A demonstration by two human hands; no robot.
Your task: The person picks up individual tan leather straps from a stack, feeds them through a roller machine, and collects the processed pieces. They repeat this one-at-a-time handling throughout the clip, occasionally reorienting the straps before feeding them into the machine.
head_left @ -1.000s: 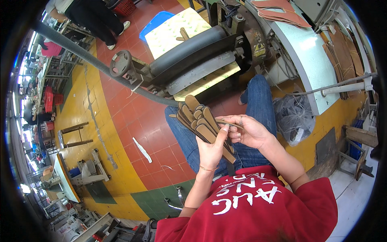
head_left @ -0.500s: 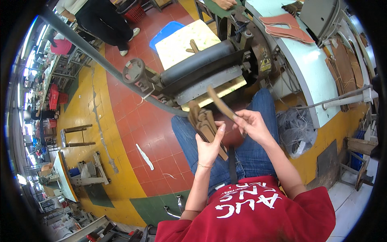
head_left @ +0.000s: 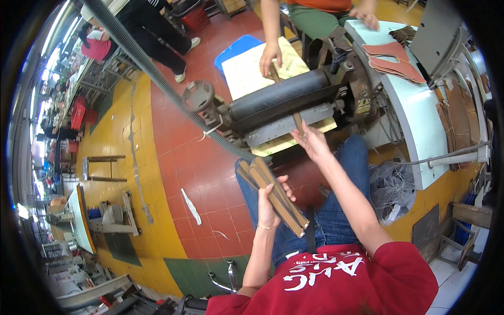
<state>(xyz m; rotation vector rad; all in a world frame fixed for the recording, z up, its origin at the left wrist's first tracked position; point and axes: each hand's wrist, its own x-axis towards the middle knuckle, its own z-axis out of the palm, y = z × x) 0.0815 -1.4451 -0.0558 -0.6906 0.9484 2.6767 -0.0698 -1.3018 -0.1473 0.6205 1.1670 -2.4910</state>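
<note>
Brown strips, flat and dark-edged, are in both of the wearer's hands, and one more lies beyond the roller. Largest in view near them is the roller press, its dark cylinder lying crosswise in front of the knees. To its right runs a pale table bearing reddish-brown cut pieces. The wearer's red T-shirt has big white lettering across the chest. A yellow board passes under the roller, marked with green print too small to read. A yellow label on the press's right end is blurred.

The left hand holds a bundle of strips over the lap, its fingers wrapped round the middle, thumb on top. The right hand is just before the press; its fingers are drawn together on the near end of a single strip, which points up over the metal plate toward the cylinder. On the far side, a co-worker's hand, fingers lowered and slightly spread, touches another strip on the board.
</note>
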